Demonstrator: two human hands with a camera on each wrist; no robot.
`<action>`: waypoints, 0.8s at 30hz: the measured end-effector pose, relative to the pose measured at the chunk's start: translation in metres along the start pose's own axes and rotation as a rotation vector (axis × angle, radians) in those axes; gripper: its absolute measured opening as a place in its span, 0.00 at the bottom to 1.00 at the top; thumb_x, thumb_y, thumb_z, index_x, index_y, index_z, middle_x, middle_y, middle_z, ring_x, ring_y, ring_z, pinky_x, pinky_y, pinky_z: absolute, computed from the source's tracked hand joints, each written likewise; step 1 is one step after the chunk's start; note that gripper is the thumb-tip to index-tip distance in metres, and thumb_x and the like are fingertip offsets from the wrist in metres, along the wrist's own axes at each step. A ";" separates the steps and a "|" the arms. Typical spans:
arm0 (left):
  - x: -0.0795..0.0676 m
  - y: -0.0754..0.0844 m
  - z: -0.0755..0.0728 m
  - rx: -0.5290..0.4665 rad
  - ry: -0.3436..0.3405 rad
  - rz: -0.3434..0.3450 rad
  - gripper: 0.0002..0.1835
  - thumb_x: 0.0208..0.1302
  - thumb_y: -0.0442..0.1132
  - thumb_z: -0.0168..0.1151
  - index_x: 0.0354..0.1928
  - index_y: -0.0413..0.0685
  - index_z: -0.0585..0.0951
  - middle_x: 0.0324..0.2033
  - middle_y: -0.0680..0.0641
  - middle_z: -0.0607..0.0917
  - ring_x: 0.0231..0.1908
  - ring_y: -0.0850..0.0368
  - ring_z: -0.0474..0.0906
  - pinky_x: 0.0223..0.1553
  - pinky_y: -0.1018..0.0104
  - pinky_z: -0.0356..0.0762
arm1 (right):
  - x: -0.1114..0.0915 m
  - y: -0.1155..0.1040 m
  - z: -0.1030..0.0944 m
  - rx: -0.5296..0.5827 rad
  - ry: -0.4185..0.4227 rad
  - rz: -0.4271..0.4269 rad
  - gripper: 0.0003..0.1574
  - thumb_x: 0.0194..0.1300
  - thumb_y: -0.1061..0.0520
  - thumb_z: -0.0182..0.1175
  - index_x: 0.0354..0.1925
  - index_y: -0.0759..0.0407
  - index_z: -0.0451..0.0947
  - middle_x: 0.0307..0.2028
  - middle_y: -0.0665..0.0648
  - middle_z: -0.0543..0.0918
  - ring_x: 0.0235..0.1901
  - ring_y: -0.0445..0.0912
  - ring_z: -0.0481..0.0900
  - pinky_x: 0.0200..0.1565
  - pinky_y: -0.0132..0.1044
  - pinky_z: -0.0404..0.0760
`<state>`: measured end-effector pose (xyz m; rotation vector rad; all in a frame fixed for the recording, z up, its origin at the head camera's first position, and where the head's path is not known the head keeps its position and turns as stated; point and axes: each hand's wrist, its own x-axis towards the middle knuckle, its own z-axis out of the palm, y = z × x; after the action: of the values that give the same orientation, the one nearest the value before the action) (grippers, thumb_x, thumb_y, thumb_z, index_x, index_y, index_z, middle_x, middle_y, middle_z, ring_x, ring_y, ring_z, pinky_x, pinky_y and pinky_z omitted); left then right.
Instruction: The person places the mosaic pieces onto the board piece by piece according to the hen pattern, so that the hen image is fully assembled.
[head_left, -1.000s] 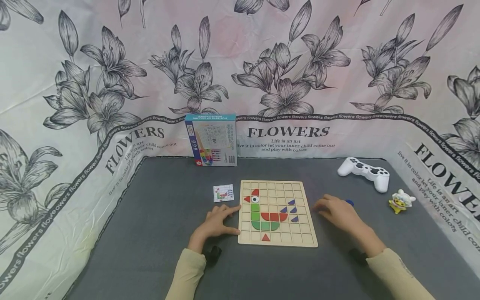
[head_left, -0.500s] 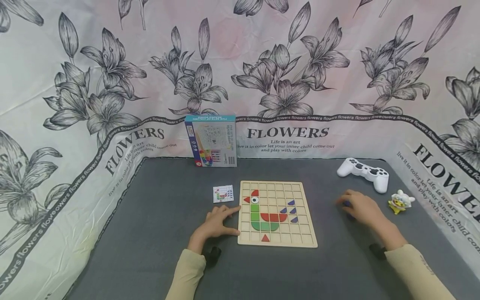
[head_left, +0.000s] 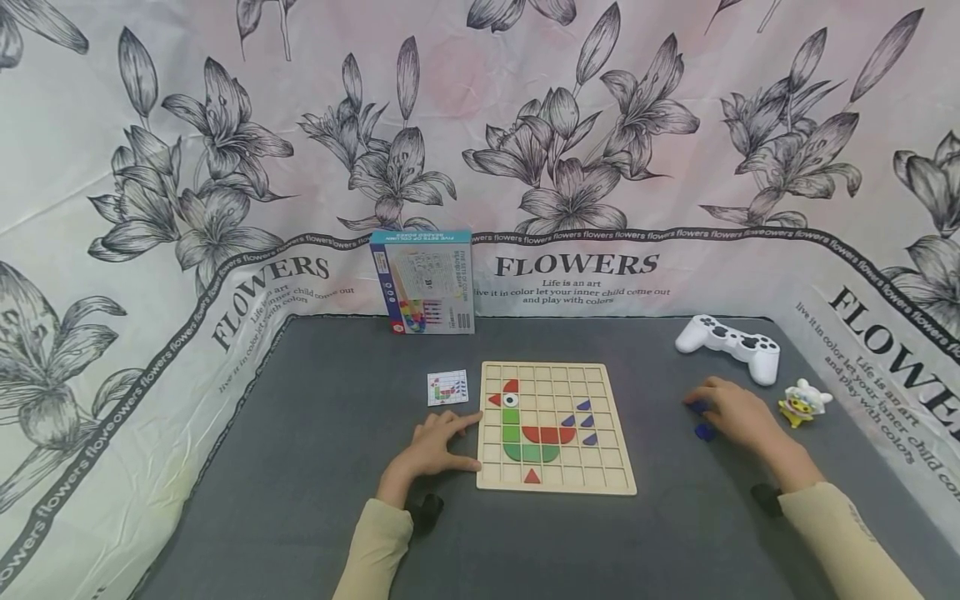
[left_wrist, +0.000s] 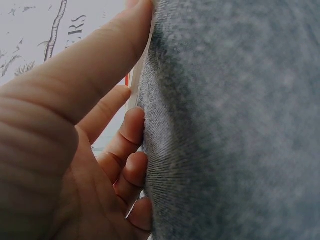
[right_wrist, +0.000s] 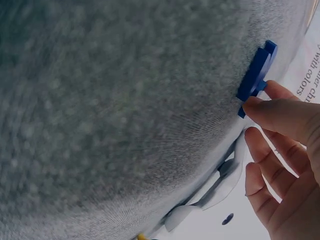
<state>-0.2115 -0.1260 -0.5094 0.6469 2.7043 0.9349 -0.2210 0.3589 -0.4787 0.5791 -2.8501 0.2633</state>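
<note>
A square wooden grid board (head_left: 592,475) lies mid-table with flat red, green and blue pieces forming a bird. Its eye piece (head_left: 511,400) is a round black-and-white dot. At the board's left edge, my left hand (head_left: 426,446) rests with thumb and index spread, both touching the rim. My right hand (head_left: 731,410) is to the right of the board, its thumb and index finger pinching a small blue piece (right_wrist: 262,86) on the cloth. Another blue piece (head_left: 704,432) lies just in front of those fingers. The blue pieces overlap in the right wrist view.
Beyond my left hand is a small picture card (head_left: 447,387) showing the same bird. A box (head_left: 427,287) stands at the back. Past my right hand are a white game controller (head_left: 727,346) and a yellow-and-white figurine (head_left: 802,404). A floral curtain borders the table.
My right hand has moved right, away from the board's edge to the blue pieces, and now pinches one. My left hand and the board have stayed put.
</note>
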 end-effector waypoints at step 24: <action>0.001 0.004 0.004 0.006 -0.001 -0.005 0.43 0.47 0.54 0.71 0.67 0.58 0.65 0.37 0.52 0.70 0.36 0.57 0.57 0.39 0.59 0.53 | 0.017 -0.008 0.004 0.025 -0.076 0.011 0.06 0.51 0.60 0.68 0.31 0.55 0.81 0.32 0.53 0.79 0.32 0.52 0.79 0.33 0.49 0.74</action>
<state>-0.2101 -0.1207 -0.5099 0.6406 2.7078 0.9258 -0.2340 0.3441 -0.4770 0.5907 -2.9277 0.2857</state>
